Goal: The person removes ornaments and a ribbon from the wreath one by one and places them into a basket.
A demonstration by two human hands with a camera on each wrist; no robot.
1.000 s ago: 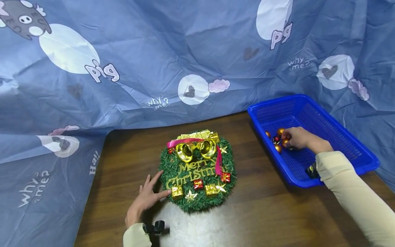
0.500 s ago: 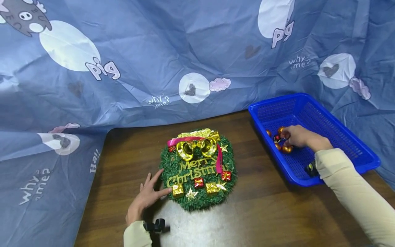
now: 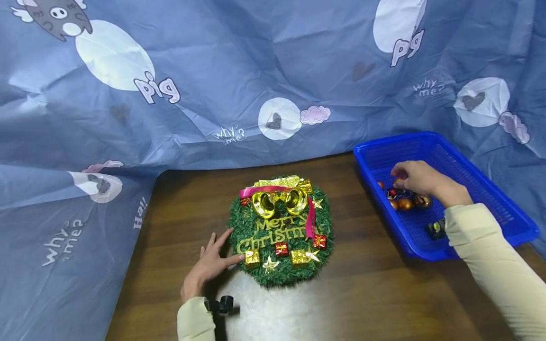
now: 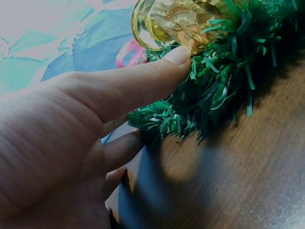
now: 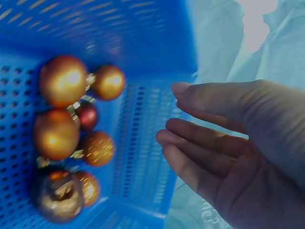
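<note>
dark wooden table point(image 3: 362, 293); blue pig-print cloth point(image 3: 222, 71) behind

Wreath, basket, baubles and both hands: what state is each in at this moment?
Wreath: flat on the table, decorated face up.
Basket: upright, open-topped, on the table right of the wreath.
Baubles: loose cluster on the basket floor, not held.
Left hand: fingers straight, thumb touching the wreath's edge.
Right hand: above the baubles, fingers relaxed, holding nothing.
</note>
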